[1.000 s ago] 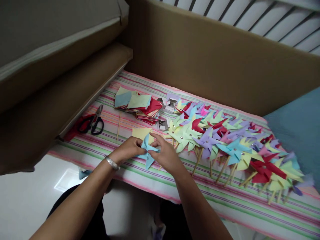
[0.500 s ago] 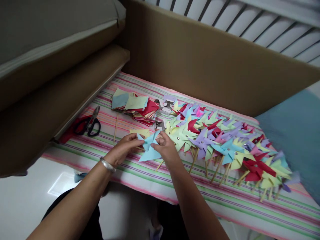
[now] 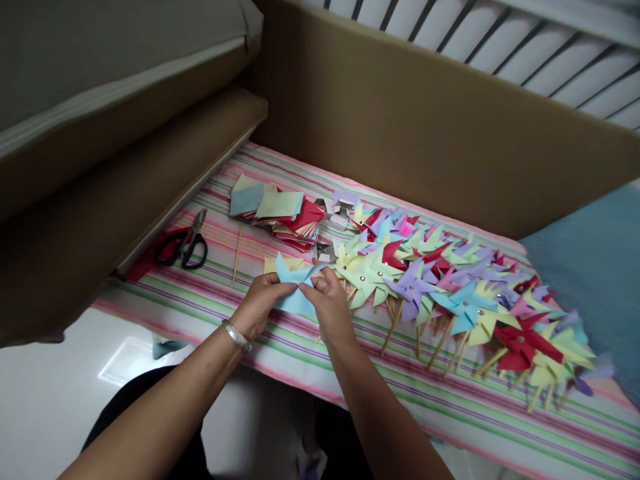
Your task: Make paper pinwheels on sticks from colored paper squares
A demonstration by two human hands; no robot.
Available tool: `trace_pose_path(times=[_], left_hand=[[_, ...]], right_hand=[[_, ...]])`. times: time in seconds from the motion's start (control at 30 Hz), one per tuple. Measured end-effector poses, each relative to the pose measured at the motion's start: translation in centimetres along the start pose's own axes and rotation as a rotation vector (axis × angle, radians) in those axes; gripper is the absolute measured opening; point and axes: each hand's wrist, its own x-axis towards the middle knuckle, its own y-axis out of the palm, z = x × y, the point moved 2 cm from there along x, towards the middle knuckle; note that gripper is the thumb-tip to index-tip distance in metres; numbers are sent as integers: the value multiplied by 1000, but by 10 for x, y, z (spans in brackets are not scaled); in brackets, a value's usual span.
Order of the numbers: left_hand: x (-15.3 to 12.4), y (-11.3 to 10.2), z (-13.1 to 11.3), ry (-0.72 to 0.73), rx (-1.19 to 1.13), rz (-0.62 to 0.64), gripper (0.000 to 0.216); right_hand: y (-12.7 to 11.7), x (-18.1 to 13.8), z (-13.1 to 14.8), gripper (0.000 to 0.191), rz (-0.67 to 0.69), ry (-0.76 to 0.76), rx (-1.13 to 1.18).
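A light-blue paper pinwheel (image 3: 299, 305), partly folded, is held between my two hands over the striped cloth. My left hand (image 3: 261, 303) pinches its left side, thumb pressed towards the centre. On the other side my right hand (image 3: 327, 300) grips it, its thumb also near the middle. One pointed corner stands up above the left fingers. Under and behind it lies a pale yellow paper sheet (image 3: 271, 265), mostly hidden. Just beyond is a stack of coloured paper squares (image 3: 285, 208), some of them slit at the corners.
Many finished pinwheels (image 3: 413, 287) on sticks spread to the right across the striped cloth (image 3: 220, 293). Dark-handled scissors (image 3: 187, 247) and a thin wooden stick (image 3: 237, 253) lie left. Small opened boxes (image 3: 343, 212) sit behind. Brown cushions (image 3: 190, 153) rise at the left and back.
My left hand has moved right, closer to my right hand. The blue paper has turned, and both thumbs now meet near its centre. The view has shifted slightly.
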Motion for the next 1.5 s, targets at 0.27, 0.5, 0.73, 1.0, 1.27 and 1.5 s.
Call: trace_pose_path(times=[0.27,0.5,0.73,1.0,1.27,1.5], left_hand=[[10,-32,-26,26,83,-218,21],[5,-40,-39,-26,26,-105,21],[6,-40,-37,-45,52,-126,21],[9,-39,-31,5,191,-170,19],[10,-38,-34,2,165,-204,18],[10,-42,-34,9,169,-216,18]], right_hand=[[-7,-4,2,45,-15,-265,-472],[4,-22,13,32,169,-831,-962],[16,-25,6,32,189,-869,-1133],[15,-25,3,13,91,-928,-1099],[10,-21,3,22,72,-889,-1097],[10,-23,3,31,118,-832,-1059]])
